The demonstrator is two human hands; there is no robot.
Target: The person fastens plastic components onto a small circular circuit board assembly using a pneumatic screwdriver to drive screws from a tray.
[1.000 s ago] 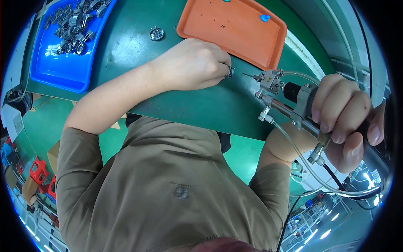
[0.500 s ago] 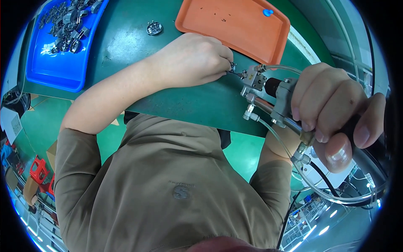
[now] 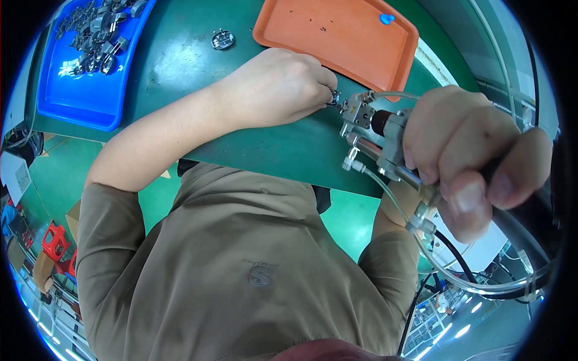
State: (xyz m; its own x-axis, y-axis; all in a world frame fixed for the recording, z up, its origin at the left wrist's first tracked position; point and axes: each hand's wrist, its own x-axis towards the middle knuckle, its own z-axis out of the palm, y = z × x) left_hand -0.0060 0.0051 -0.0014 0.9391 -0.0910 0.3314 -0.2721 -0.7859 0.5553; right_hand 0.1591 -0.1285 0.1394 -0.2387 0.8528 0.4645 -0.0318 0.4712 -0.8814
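My left hand (image 3: 280,87) is closed at the near side of the orange tray, pinching a small dark metal part (image 3: 335,97) whose edge shows beyond the fingertips. The fingers hide most of that part. My right hand (image 3: 472,150) wraps round a hand-held metal valve tool (image 3: 360,115) with clear and black hoses. The tool's tip is right beside the pinched part; whether they touch I cannot tell. A similar round metal part (image 3: 223,40) lies loose on the green table (image 3: 174,78), beyond my left wrist.
A blue tray (image 3: 78,103) at the left holds a heap of small dark metal parts (image 3: 99,39). The orange tray (image 3: 346,45) at the back carries dark specks and a small blue plastic piece (image 3: 386,19). Hoses (image 3: 445,274) hang at the right.
My right hand and the valve tool have moved slightly left and turned a little, bringing the tip closer to the part in my left hand. My left hand has barely shifted.
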